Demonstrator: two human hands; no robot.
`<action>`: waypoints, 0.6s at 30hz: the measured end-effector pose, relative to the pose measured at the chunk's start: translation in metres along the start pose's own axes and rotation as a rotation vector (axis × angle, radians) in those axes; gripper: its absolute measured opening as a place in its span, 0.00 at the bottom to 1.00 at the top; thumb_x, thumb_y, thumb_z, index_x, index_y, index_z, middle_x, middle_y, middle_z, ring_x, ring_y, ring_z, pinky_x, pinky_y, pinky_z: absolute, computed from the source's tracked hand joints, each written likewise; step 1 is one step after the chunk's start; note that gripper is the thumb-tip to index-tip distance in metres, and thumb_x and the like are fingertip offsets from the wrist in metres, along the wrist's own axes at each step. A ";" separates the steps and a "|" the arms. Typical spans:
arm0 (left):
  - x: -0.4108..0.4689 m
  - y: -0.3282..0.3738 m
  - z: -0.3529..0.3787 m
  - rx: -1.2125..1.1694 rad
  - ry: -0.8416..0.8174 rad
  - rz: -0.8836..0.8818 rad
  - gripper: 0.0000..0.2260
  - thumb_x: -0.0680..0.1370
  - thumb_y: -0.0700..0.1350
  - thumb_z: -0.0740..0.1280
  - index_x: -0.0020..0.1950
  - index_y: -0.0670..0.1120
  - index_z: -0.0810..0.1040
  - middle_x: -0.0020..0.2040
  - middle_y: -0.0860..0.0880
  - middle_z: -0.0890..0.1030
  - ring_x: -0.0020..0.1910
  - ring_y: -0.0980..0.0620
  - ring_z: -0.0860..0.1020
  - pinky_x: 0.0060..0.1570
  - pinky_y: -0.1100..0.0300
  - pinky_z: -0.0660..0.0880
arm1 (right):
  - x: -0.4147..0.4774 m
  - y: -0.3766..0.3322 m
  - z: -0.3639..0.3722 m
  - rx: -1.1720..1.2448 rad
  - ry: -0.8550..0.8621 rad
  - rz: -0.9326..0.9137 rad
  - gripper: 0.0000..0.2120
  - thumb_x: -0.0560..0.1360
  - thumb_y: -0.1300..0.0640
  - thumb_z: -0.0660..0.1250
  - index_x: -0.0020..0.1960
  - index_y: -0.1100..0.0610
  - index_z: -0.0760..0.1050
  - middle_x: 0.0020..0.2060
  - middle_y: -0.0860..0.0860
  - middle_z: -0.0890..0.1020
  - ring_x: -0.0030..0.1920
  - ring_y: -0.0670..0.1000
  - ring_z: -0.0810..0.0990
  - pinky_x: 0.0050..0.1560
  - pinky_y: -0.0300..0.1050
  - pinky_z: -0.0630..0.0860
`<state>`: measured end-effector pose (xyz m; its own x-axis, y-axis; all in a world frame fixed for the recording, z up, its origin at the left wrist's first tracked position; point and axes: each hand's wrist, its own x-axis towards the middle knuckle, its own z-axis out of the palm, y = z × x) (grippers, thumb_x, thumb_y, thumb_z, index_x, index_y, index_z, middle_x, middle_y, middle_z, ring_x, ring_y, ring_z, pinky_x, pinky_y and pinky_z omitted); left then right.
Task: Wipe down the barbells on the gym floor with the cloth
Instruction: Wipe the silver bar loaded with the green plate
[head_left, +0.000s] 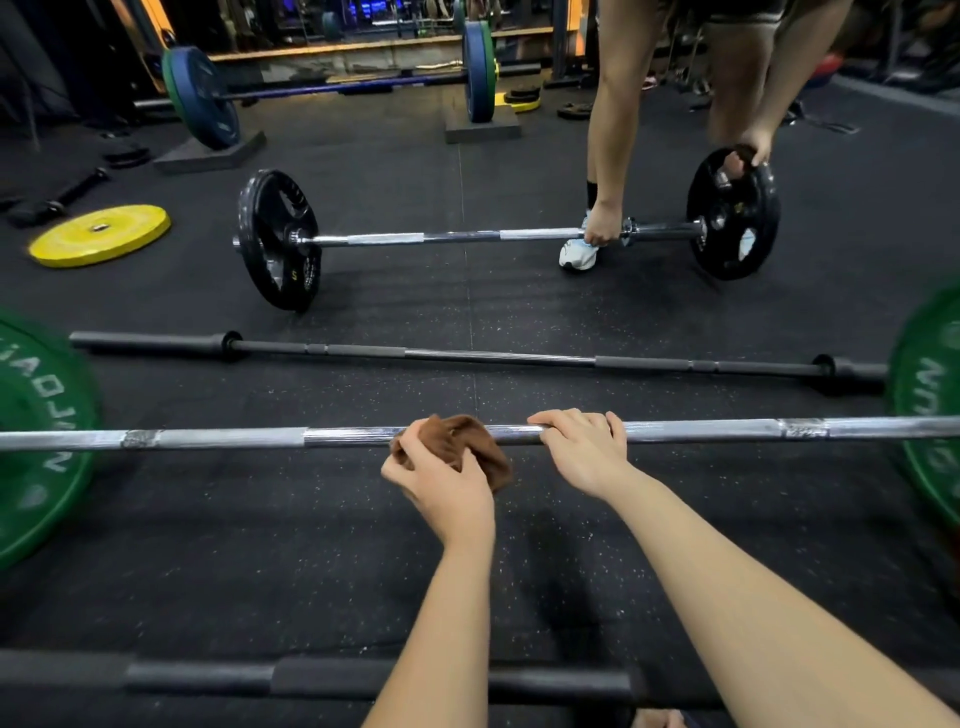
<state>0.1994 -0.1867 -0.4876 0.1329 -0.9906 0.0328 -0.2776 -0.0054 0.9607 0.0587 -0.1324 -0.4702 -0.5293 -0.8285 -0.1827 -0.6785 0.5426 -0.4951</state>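
Head view, one, wide-angle.
Station: worn on the person, above the near side of the gym floor (311, 545), both forearms entering from the bottom edge.
Facing: forward and down, toward the far wall.
Very near, blurred: black bar (208, 675) along the bottom edge.
Near, centre: chrome barbell (234, 436), with the left hand (441, 483) gripping the cloth (467, 441) and the right hand (582, 452) curled over it.
Middle: bare black barbell (493, 357).
Farther: black-plated barbell (457, 237); a second person (618, 104), cut off above the thighs.
Far: blue-plated barbell (337, 88).
Left and right edges: green plates (36, 441), cropped; straight bars bowed.
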 end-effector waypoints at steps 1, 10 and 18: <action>-0.002 0.000 0.001 0.021 -0.012 0.007 0.27 0.76 0.36 0.73 0.67 0.56 0.68 0.68 0.51 0.60 0.60 0.43 0.76 0.58 0.48 0.79 | 0.000 0.000 0.001 -0.004 0.013 0.001 0.19 0.85 0.49 0.48 0.69 0.38 0.71 0.69 0.45 0.73 0.72 0.53 0.64 0.79 0.56 0.41; -0.008 0.001 0.006 -0.068 -0.091 -0.011 0.26 0.75 0.38 0.75 0.67 0.53 0.68 0.67 0.48 0.61 0.54 0.47 0.77 0.52 0.58 0.77 | -0.004 -0.001 0.011 -0.063 0.108 -0.030 0.16 0.84 0.42 0.51 0.67 0.40 0.72 0.66 0.45 0.75 0.70 0.54 0.67 0.78 0.57 0.45; 0.025 -0.001 -0.013 -0.076 0.085 -0.094 0.25 0.76 0.37 0.74 0.68 0.50 0.67 0.70 0.45 0.61 0.54 0.43 0.78 0.53 0.56 0.75 | -0.003 -0.001 0.015 -0.088 0.133 -0.036 0.15 0.85 0.44 0.52 0.67 0.41 0.70 0.65 0.45 0.76 0.70 0.54 0.67 0.79 0.58 0.45</action>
<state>0.2148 -0.2096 -0.4840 0.2356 -0.9711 -0.0377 -0.1882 -0.0836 0.9786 0.0687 -0.1323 -0.4814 -0.5627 -0.8252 -0.0490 -0.7373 0.5278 -0.4217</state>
